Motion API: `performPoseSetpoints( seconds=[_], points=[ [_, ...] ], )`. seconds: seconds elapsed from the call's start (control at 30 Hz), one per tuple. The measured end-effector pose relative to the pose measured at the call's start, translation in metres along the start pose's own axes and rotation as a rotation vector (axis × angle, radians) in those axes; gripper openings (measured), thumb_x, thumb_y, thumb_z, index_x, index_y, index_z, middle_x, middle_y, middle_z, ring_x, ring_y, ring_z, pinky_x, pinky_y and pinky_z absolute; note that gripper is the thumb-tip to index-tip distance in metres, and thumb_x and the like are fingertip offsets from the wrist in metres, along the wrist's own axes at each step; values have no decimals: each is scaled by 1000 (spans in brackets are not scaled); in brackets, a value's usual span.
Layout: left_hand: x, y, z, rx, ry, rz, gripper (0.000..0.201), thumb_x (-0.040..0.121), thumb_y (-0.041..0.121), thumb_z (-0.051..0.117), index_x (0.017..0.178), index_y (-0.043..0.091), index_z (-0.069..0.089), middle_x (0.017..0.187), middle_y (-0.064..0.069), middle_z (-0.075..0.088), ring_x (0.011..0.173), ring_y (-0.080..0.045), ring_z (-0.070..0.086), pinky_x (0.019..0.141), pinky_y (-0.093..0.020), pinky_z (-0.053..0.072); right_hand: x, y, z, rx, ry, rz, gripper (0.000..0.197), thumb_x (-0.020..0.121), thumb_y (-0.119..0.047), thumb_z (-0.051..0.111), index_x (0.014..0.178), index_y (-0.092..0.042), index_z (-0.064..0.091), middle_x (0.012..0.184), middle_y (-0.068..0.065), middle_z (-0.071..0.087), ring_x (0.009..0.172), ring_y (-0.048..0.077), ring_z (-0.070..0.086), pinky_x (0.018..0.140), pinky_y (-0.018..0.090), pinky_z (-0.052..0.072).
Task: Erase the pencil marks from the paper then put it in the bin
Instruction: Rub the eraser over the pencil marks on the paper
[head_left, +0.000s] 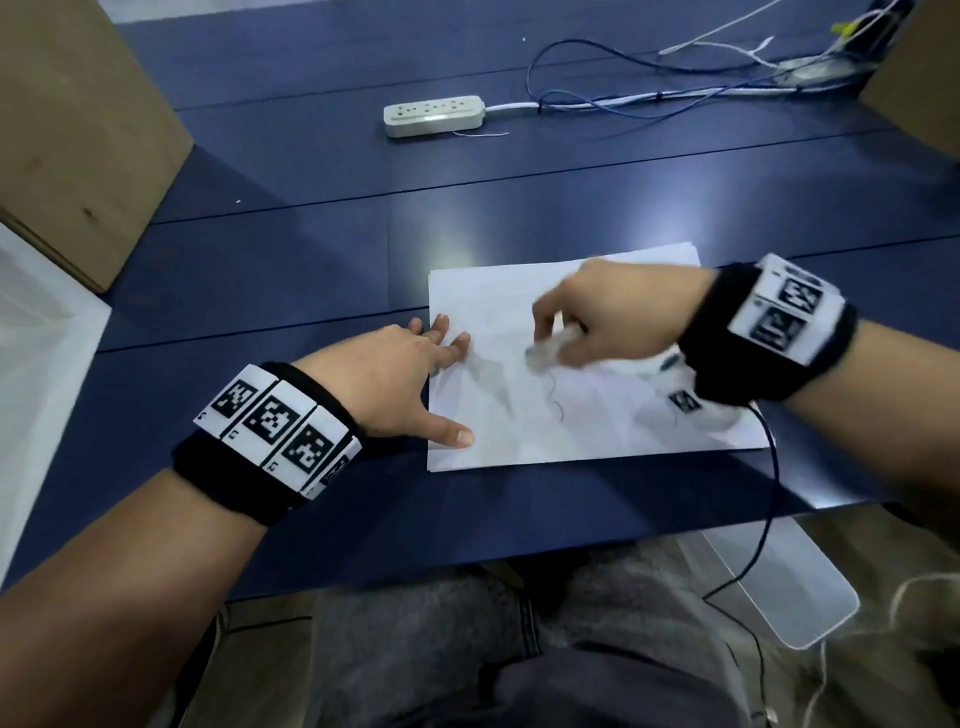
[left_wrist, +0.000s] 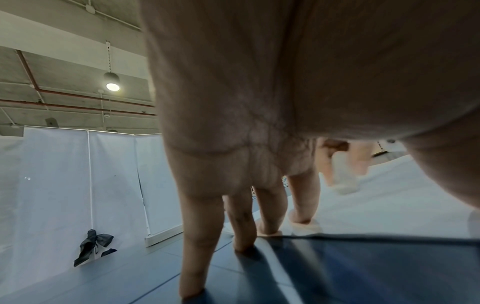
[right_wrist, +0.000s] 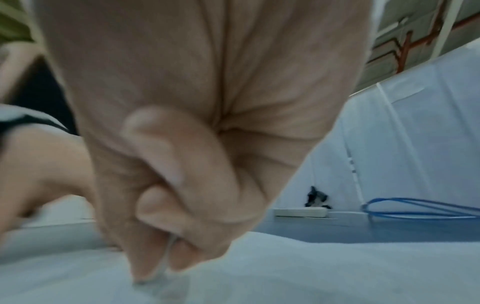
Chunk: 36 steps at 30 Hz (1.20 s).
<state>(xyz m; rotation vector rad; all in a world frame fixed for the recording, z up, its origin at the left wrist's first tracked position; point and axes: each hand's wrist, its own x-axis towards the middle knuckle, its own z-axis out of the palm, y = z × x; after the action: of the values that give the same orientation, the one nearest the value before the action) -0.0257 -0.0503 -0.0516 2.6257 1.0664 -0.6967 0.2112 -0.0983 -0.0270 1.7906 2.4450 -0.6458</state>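
Note:
A white sheet of paper (head_left: 571, 431) lies on the dark blue table (head_left: 311, 249), with faint grey smudges and a dark pencil squiggle (head_left: 555, 400) near its middle. My left hand (head_left: 415, 374) lies flat with spread straight fingers on the paper's left edge. My right hand (head_left: 592, 322) pinches a white eraser (head_left: 545, 351) and presses its tip onto the paper just above the squiggle; it is blurred. In the left wrist view the eraser (left_wrist: 342, 174) shows beyond my fingers (left_wrist: 197, 236). In the right wrist view the eraser (right_wrist: 163, 267) is pinched between curled fingers on the paper (right_wrist: 311, 273).
A white power strip (head_left: 434, 115) with blue and white cables (head_left: 623, 98) lies at the far middle and right. Cardboard boxes (head_left: 78, 135) stand at the far left and far right. A clear plastic bin (head_left: 779, 587) sits below the table's near right edge. A dark wire (head_left: 769, 509) hangs from my right wrist.

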Motion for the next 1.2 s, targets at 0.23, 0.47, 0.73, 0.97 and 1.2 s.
performPoseSetpoints(
  seconds=[0.23, 0.47, 0.73, 0.97, 1.2],
  points=[
    [1, -2, 3, -22, 16, 1, 112, 71, 78, 59, 155, 32, 1, 163, 0, -4, 150, -20, 5, 119, -37, 20, -26, -13, 8, 5, -264, -122, 29, 74, -47, 65, 97, -30, 69, 69, -9, 68, 63, 4, 60, 60, 23, 52],
    [2, 6, -4, -1, -6, 15, 99, 74, 72, 62, 148, 53, 0, 162, -13, 5, 149, -28, 11, 116, -43, 28, 4, 12, -6, 51, 49, 74, 54, 62, -63, 47, 94, -26, 69, 65, -8, 66, 68, 16, 64, 67, 39, 58],
    [2, 11, -5, 34, 14, -20, 98, 69, 82, 54, 147, 56, 2, 162, -10, 8, 148, -28, 16, 113, -45, 32, -14, -6, 4, 27, -158, -30, 36, 71, -57, 63, 96, -32, 70, 67, -8, 68, 63, 11, 63, 62, 31, 55],
    [1, 19, -7, 207, 121, -15, 93, 69, 85, 48, 149, 50, 15, 147, -3, 30, 131, -28, 29, 107, -44, 28, -15, 4, 0, 1, -66, -51, 18, 81, -37, 69, 96, -29, 71, 65, -8, 64, 62, -3, 58, 56, 12, 42],
    [4, 24, -14, 191, 114, 58, 88, 70, 80, 56, 145, 40, 34, 120, 5, 42, 114, -17, 46, 96, -38, 30, -3, 4, -5, 27, -66, 28, 37, 69, -60, 62, 93, -32, 71, 59, -9, 66, 60, 17, 64, 58, 36, 57]
  ],
)
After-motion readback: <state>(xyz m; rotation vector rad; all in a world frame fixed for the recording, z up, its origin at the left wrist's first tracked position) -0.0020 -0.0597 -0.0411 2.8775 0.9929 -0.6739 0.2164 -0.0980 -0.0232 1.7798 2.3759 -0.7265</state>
